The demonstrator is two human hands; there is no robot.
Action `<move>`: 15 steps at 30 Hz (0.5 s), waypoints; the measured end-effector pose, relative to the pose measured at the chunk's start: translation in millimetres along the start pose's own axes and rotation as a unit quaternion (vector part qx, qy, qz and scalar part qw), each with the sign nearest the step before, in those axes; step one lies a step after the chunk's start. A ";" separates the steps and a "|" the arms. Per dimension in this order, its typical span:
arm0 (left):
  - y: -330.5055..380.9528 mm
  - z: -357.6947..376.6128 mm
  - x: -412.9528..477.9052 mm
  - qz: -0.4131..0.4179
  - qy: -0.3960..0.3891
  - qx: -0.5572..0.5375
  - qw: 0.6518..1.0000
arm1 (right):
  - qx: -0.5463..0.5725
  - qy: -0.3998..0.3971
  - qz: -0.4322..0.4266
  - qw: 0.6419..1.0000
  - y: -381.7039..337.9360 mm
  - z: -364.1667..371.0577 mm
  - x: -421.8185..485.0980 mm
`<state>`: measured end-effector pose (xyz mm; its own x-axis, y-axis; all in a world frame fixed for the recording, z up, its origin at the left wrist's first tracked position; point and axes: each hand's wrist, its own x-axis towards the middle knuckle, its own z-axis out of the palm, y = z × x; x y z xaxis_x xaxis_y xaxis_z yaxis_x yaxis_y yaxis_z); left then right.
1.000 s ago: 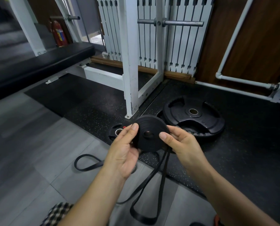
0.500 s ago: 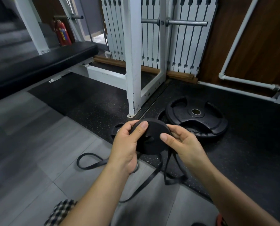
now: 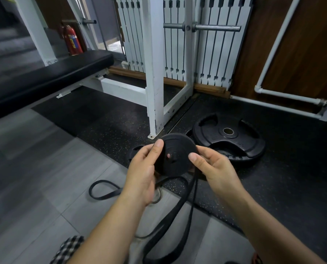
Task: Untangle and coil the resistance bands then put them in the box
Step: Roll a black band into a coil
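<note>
A black resistance band is wound into a flat round coil [image 3: 175, 155] held upright at mid-frame. My left hand [image 3: 143, 172] grips its left edge, thumb on the face. My right hand [image 3: 214, 168] pinches the right edge with thumb in front and fingers behind. The unwound tail of the band [image 3: 178, 212] hangs from the coil's lower right and drops as a long loop to the floor near my knees. A second black band loop [image 3: 103, 189] lies on the grey floor to the left. No box is in view.
A large black weight plate [image 3: 229, 138] lies on the black rubber mat behind my hands, a smaller plate [image 3: 135, 151] partly hidden by them. A white rack post [image 3: 154, 77] stands just beyond. A black bench [image 3: 50, 73] runs along the left.
The coil has turned in my hands and taken up more band. The hanging loop now drops straighter toward my knees. The view shifted slightly.
</note>
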<state>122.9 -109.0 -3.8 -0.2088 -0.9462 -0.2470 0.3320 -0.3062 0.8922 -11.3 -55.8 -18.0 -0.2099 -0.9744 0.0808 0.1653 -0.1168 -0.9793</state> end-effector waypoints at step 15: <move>8.7 -14.0 -6.3 0.090 -0.083 0.142 0.982 | -0.058 -0.009 0.004 0.998 -0.9 5.0 -0.3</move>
<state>139.9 -107.1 0.2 -0.3251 -0.9451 -0.0325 0.1115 -0.0725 0.9911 -6.6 -56.3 -16.2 -0.1920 -0.9784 0.0760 0.0541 -0.0878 -0.9947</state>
